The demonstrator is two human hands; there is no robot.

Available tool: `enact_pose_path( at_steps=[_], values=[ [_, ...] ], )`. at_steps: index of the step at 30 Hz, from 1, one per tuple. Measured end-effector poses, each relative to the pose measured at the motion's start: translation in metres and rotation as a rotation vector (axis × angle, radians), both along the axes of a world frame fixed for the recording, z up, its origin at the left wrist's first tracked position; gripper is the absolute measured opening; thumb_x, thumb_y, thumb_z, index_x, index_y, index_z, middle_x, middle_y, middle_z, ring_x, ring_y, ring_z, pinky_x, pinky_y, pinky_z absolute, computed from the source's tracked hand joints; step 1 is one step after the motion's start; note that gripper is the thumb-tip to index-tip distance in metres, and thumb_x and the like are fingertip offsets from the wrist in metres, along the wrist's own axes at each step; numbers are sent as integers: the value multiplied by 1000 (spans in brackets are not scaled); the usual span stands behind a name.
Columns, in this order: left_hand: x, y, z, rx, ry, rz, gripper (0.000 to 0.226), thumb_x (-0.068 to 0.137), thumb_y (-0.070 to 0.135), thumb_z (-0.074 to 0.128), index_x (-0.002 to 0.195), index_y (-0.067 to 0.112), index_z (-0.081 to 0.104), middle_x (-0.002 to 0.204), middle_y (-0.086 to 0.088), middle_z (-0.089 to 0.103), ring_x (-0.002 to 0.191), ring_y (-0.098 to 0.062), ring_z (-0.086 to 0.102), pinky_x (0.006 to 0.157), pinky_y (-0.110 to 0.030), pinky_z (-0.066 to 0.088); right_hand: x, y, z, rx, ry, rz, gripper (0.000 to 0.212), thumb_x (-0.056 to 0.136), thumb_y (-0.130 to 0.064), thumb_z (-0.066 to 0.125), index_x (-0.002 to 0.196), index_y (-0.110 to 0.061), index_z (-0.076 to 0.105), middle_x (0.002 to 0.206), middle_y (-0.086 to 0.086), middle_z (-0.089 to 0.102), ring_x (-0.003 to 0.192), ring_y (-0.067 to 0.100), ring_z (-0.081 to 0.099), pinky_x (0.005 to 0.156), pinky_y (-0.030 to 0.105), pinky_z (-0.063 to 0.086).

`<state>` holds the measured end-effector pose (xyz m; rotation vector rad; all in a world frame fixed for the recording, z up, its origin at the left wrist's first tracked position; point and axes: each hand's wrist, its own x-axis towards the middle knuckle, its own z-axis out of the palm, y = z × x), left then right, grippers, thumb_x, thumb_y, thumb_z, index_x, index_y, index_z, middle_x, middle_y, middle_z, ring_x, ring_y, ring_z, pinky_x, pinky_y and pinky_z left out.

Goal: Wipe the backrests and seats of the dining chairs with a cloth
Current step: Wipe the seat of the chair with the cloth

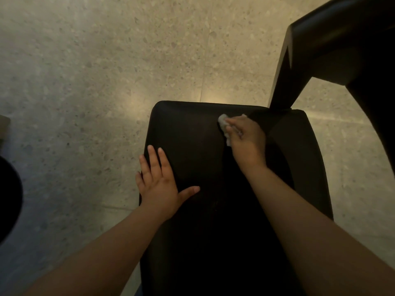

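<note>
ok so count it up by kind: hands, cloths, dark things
hands: 2, left hand flat on the chair, right hand gripping the cloth
cloths: 1
dark things: 3, the chair, a furniture piece top right, a shape at the left edge
total: 6

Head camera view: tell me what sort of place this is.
Probably an indoor dining area: a black padded chair stands on a speckled beige terrazzo floor, a dark glossy furniture frame beside it, a small white cloth on its seat.
</note>
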<state>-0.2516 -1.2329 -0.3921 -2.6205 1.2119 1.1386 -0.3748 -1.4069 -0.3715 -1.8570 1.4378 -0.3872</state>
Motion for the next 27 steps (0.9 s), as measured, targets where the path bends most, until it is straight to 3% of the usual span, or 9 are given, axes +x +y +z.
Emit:
enact_pose_path(
  at_steps=[2, 6, 10, 13, 17, 20, 24, 27],
  values=[
    [0, -1, 2, 4, 15, 1, 132, 65, 88, 42, 138, 19, -43, 138, -3, -56, 137, -32, -38, 115, -53, -7, -8, 22, 1, -5, -47, 122, 24, 94, -12, 59, 115, -16, 69, 119, -2, 63, 116, 9, 53, 106, 29, 40],
    [0, -2, 8, 20, 15, 9, 132, 68, 85, 48, 142, 16, -37, 146, -6, -47, 139, -34, -35, 116, -54, -5, -31, 29, 8, 86, -103, 244, 23, 92, -11, 62, 109, -23, 71, 106, -12, 63, 101, -11, 52, 88, 5, 37],
    [-9, -2, 16, -39, -51, 13, 130, 67, 86, 44, 144, 15, -34, 148, -8, -44, 139, -32, -34, 114, -55, -10, -51, -20, 13, -44, -6, -25, 20, 95, -21, 57, 111, -24, 70, 112, -5, 66, 102, 8, 60, 92, 24, 45],
    [-27, -12, 20, -71, -10, 22, 136, 61, 89, 48, 141, 20, -37, 143, -2, -51, 136, -30, -39, 108, -52, -16, -61, -54, 8, -85, 90, -86, 24, 97, -21, 54, 117, -17, 69, 115, 4, 67, 106, 16, 61, 90, 23, 42],
    [-42, -29, 12, 49, 7, 38, 148, 52, 91, 56, 134, 20, -44, 136, -5, -58, 131, -35, -45, 103, -58, -19, -54, -44, -5, -29, 56, -92, 26, 97, -19, 54, 120, -16, 67, 120, 4, 65, 112, 15, 58, 97, 24, 43],
    [-42, -29, 9, 55, 2, 47, 151, 49, 93, 54, 123, 20, -55, 133, -6, -61, 128, -36, -47, 102, -60, -21, -53, -10, -9, 8, -5, -6, 24, 95, -14, 56, 115, -18, 69, 120, 1, 63, 116, 8, 51, 101, 19, 35],
    [-41, -32, 12, 88, -6, 57, 152, 48, 93, 55, 112, 20, -61, 129, -6, -64, 127, -37, -48, 106, -62, -17, -76, 16, 4, 130, -102, 224, 20, 94, -17, 59, 107, -28, 71, 110, -12, 63, 107, -1, 55, 92, 15, 40],
    [-43, -33, 14, 100, -2, 56, 151, 49, 93, 54, 115, 20, -60, 131, -7, -62, 129, -38, -46, 107, -62, -16, -93, -18, 9, 39, -96, 26, 15, 96, -26, 58, 99, -34, 70, 99, -14, 67, 93, 3, 63, 84, 23, 50]
  ],
)
